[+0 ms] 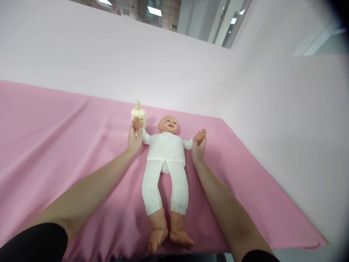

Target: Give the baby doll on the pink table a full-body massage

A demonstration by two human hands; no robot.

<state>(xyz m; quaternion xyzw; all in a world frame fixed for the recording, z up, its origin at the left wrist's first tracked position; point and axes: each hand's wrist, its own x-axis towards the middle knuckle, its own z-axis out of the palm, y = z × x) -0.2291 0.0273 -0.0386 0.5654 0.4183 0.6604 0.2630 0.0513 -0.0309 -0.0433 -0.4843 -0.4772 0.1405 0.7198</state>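
A baby doll (pixel 167 147) with a white cloth body lies on its back, head at the far end and feet towards me. Its arms are stretched out to both sides. My left hand (pixel 134 141) is closed round the doll's forearm on the left, just below its small plastic hand (pixel 137 123). On the right, my right hand (pixel 199 148) grips the other forearm, with the doll's fingers (pixel 201 135) showing above my thumb. Behind the doll's left-side hand stands a pale yellow bottle (pixel 138 110), its lower part partly covered.
A pink, wrinkled cloth (pixel 109 203) covers the surface under the doll. White walls (pixel 89 47) rise along its far and right edges. Above the far wall, a window (pixel 152 14) shows ceiling lights.
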